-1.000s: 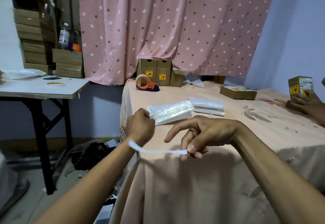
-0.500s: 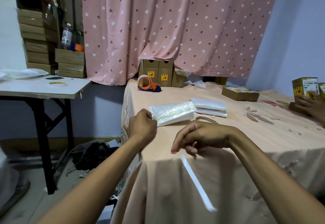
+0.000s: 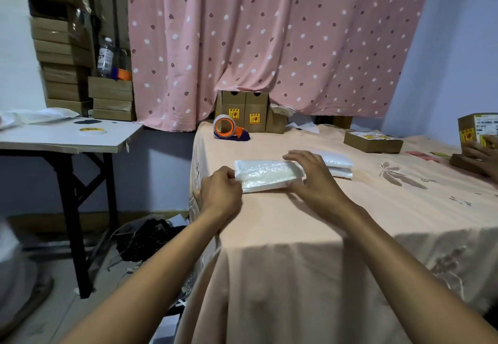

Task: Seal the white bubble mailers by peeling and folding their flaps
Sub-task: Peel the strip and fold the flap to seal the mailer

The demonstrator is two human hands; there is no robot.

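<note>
**On the table's left edge: both hands at a mailer**

Near the left edge of the cloth-covered table (image 3: 350, 217) lies a white mailer (image 3: 265, 176), its flap side up. The left hand (image 3: 219, 195) pinches the mailer's left end, fingers closed on it. The right hand (image 3: 312, 176) rests over the right end, fingers spread and pressing down, not clasped. Just behind, a stack (image 3: 338, 164) of more mailers lies touching. A tape dispenser (image 3: 229, 129) sits farther back.
</note>
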